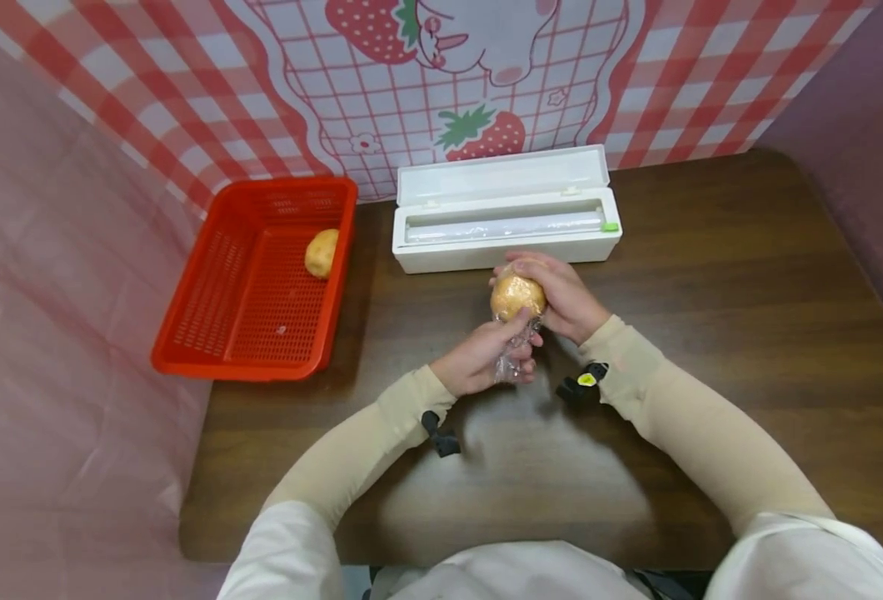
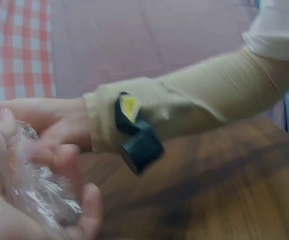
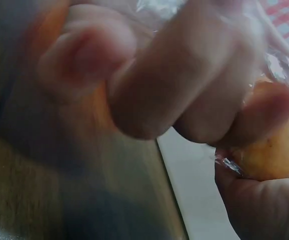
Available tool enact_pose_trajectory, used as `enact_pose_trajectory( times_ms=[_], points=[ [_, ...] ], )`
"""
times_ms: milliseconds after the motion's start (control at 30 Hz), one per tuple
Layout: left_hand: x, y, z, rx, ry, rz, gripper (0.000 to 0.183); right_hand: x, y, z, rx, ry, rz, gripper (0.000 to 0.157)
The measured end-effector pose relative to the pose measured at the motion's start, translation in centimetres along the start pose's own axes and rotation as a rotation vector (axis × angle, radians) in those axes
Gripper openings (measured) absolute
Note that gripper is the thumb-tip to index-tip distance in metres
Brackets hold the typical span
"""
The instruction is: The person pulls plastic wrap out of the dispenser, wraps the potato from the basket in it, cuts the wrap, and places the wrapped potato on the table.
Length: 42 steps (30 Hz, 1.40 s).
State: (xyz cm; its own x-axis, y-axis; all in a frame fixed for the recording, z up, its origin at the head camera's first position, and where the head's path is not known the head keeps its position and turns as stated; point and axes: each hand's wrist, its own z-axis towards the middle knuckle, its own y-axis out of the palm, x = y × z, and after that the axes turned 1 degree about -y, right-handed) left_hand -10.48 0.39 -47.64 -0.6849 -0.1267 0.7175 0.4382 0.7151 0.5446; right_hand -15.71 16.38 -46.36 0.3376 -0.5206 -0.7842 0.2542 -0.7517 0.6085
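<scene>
A round yellow potato (image 1: 517, 296) is wrapped in clear plastic wrap (image 2: 47, 192), and both hands hold it above the table, just in front of a white box. My right hand (image 1: 565, 296) grips the potato from its far and right side. My left hand (image 1: 479, 358) is at the near side, its thumb against the potato's lower edge and its fingers around the gathered tail of the wrap. Close up in the right wrist view, the potato (image 3: 272, 155) shows through the shiny film, partly hidden by blurred fingers.
The white wrap box (image 1: 509, 257) stands with its lid up, a roll of film (image 1: 505, 227) inside and a green slider (image 1: 610, 227) at its right end. To the left, a red plastic basket (image 1: 242, 367) holds another potato (image 1: 321, 254). A checked cloth (image 1: 187, 92) hangs behind.
</scene>
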Motion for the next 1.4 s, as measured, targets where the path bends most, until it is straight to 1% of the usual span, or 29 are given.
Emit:
enact_pose_trajectory(
  times_ms=[67,133,267,300,367,433,500,533,600,633,700,767,833,867,933,1000,1033,1067,1100,1133,1167,1233,1300,1367,1400],
  points=[
    [-0.7,0.5,0.1,0.032,0.058,0.037,0.045,-0.2,0.0,-0.1,0.007,0.018,0.002,0.046],
    [-1.4,0.8,0.1,0.025,0.113,0.112,0.044,-0.4,0.1,-0.4,0.009,0.063,0.022,0.044],
    [-2.4,1.0,0.0,-0.032,0.216,0.343,0.042,-0.9,0.4,-1.1,-0.039,0.205,0.056,0.033],
    [-2.5,0.9,-0.1,-0.051,0.245,0.409,0.041,-1.0,0.6,-1.2,-0.053,0.231,0.061,0.030],
    [-2.5,0.7,-0.1,-0.081,0.296,0.543,0.039,-1.3,0.8,-1.6,-0.085,0.255,0.057,0.024],
    [-2.2,0.5,-0.1,-0.112,0.320,0.637,0.035,-1.6,1.0,-1.9,-0.113,0.252,0.056,0.019],
    [-1.7,0.2,-0.2,-0.142,0.309,0.674,0.032,-1.8,1.3,-2.2,-0.141,0.233,0.047,0.017],
    [-1.4,0.1,-0.2,-0.145,0.299,0.690,0.030,-1.9,1.3,-2.3,-0.154,0.225,0.045,0.017],
    [-1.0,-0.2,-0.2,-0.117,0.266,0.699,0.025,-2.1,1.5,-2.5,-0.175,0.215,0.026,0.018],
    [-0.8,-0.3,-0.2,-0.087,0.256,0.704,0.023,-2.1,1.5,-2.6,-0.183,0.208,0.010,0.018],
    [-0.6,-0.7,-0.3,0.011,0.249,0.732,0.020,-2.0,1.5,-2.7,-0.167,0.191,-0.032,0.018],
    [-0.7,-1.1,-0.3,0.128,0.245,0.744,0.026,-1.9,1.6,-2.8,-0.112,0.166,-0.079,0.018],
    [-0.9,-1.3,-0.4,0.246,0.222,0.710,0.035,-1.8,1.6,-2.7,-0.031,0.128,-0.125,0.019],
    [-0.9,-1.3,-0.5,0.297,0.194,0.659,0.041,-1.8,1.5,-2.6,0.013,0.108,-0.148,0.020],
    [-1.2,-1.1,-0.9,0.374,0.112,0.502,0.046,-1.7,1.4,-2.4,0.093,0.065,-0.177,0.025],
    [-1.4,-0.7,-1.6,0.407,0.005,0.311,0.046,-1.6,1.2,-2.1,0.153,0.021,-0.202,0.029],
    [-1.5,-0.5,-1.9,0.408,-0.045,0.221,0.047,-1.5,1.1,-1.9,0.179,0.001,-0.210,0.032],
    [-1.6,-0.1,-2.3,0.389,-0.090,0.145,0.046,-1.4,1.0,-1.7,0.201,-0.017,-0.220,0.032],
    [-1.6,0.2,-2.6,0.355,-0.120,0.087,0.046,-1.4,0.8,-1.6,0.223,-0.032,-0.225,0.033],
    [-1.7,0.5,-2.8,0.309,-0.138,0.042,0.048,-1.3,0.7,-1.5,0.243,-0.046,-0.242,0.032],
    [-1.6,0.9,-3.0,0.254,-0.137,0.004,0.051,-1.2,0.6,-1.4,0.255,-0.059,-0.256,0.031],
    [-1.3,1.5,-3.2,0.162,-0.100,-0.071,0.056,-1.0,0.3,-1.3,0.270,-0.072,-0.297,0.031],
    [-0.7,1.9,-3.1,0.101,-0.056,-0.166,0.060,-0.9,0.2,-1.4,0.264,-0.074,-0.332,0.034],
    [-0.2,2.1,-2.9,0.086,-0.013,-0.255,0.062,-0.8,0.2,-1.4,0.257,-0.065,-0.380,0.041],
    [0.1,2.0,-2.8,0.092,0.000,-0.294,0.063,-0.7,0.3,-1.4,0.254,-0.063,-0.405,0.044]
  ],
)
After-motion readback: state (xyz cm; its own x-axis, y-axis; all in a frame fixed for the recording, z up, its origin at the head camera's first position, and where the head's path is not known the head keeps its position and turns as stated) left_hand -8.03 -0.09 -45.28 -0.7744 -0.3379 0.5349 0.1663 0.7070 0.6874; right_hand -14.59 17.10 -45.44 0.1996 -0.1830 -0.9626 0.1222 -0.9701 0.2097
